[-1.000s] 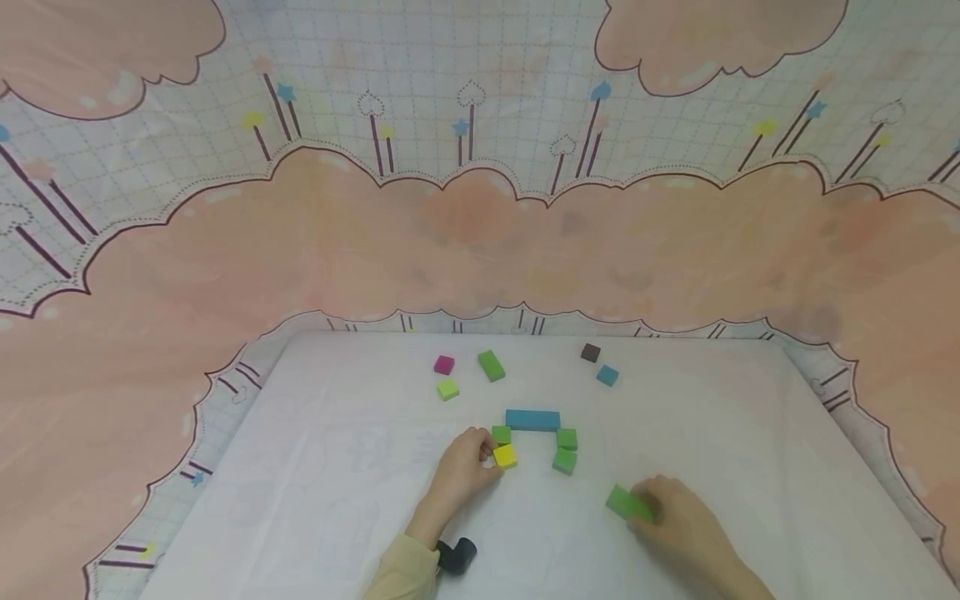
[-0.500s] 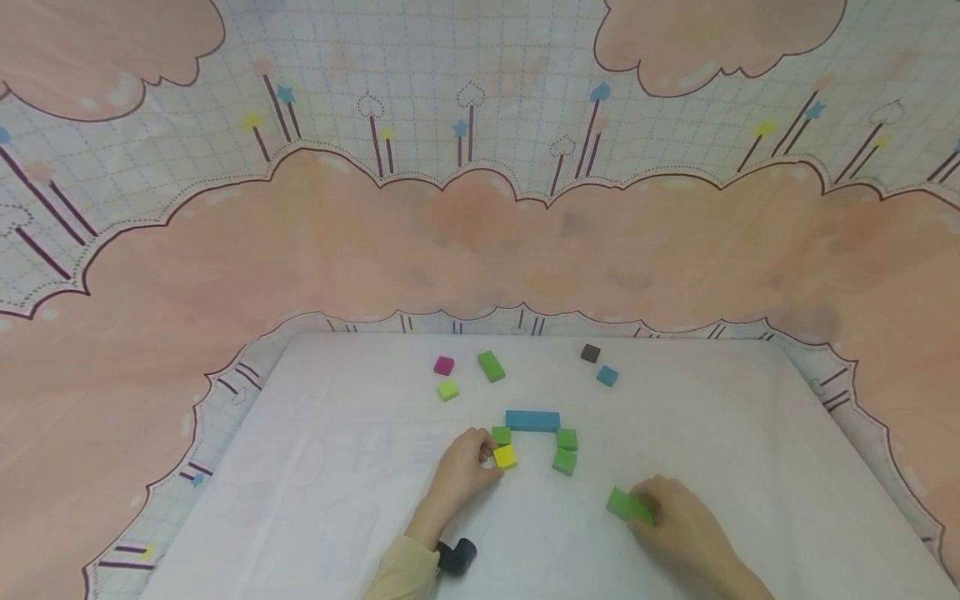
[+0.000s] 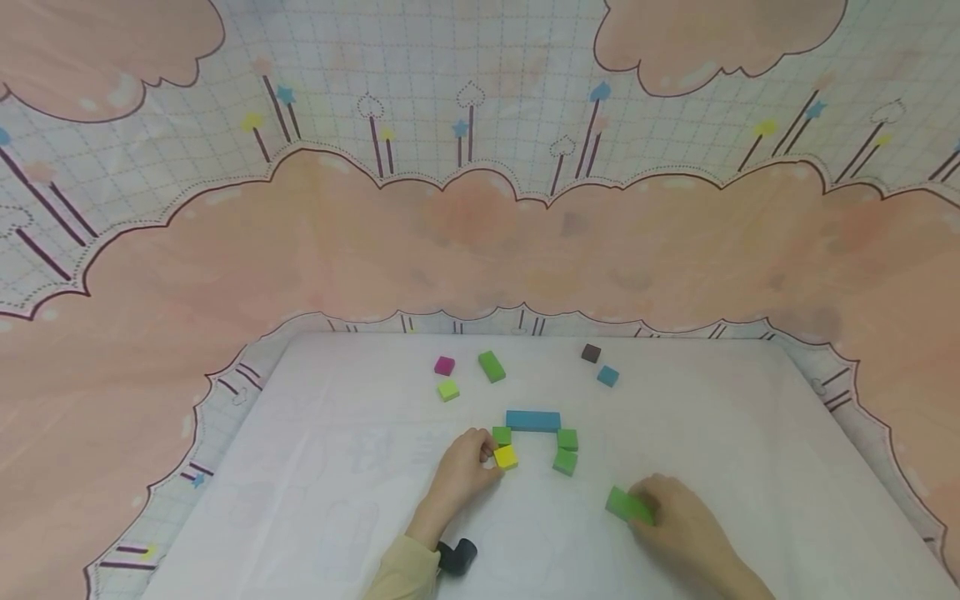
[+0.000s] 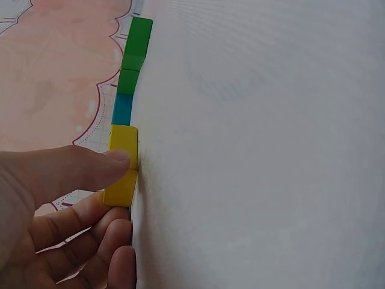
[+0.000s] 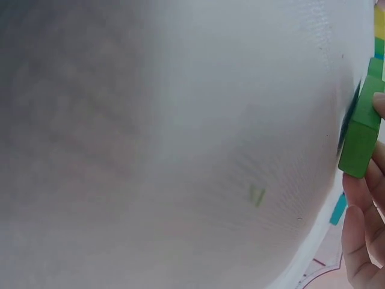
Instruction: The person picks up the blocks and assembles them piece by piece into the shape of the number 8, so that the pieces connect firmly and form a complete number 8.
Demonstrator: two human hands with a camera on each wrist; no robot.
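Observation:
My left hand (image 3: 459, 468) pinches a yellow block (image 3: 506, 457) between thumb and fingers, low on the white table; the left wrist view shows the thumb (image 4: 111, 165) across its face. Just behind that block is a small green block (image 3: 501, 436), at the left end of a long blue block (image 3: 533, 421). Two more green blocks, a rear one (image 3: 567, 440) and a front one (image 3: 566, 462), stand in line at the blue block's right end. To the right, my right hand (image 3: 686, 525) grips an oblong green block (image 3: 624, 503), partly covered by the fingers.
Farther back on the table (image 3: 712, 400) lie a magenta block (image 3: 444, 366), a lime block (image 3: 447, 390), an oblong green block (image 3: 492, 367), a dark block (image 3: 591, 353) and a small blue block (image 3: 608, 377). A black device (image 3: 457, 557) sits at my left wrist.

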